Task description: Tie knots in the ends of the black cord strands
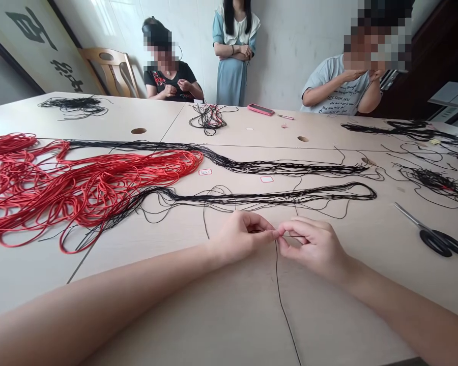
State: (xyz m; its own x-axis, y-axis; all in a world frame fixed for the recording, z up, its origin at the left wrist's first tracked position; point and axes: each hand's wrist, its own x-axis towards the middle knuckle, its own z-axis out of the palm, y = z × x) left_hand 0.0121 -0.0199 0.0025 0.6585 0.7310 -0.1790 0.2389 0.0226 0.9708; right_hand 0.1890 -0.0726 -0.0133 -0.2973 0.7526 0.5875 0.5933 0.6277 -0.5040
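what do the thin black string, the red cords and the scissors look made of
Thin black string: probably matt nylon or cotton cord, limp. Red cords: smooth, slightly glossy, likely synthetic. Scissors: bare shiny metal blades, black plastic-looking handles.

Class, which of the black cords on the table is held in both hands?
The single black cord trailing toward the camera; the other cords lie bundled, untouched.
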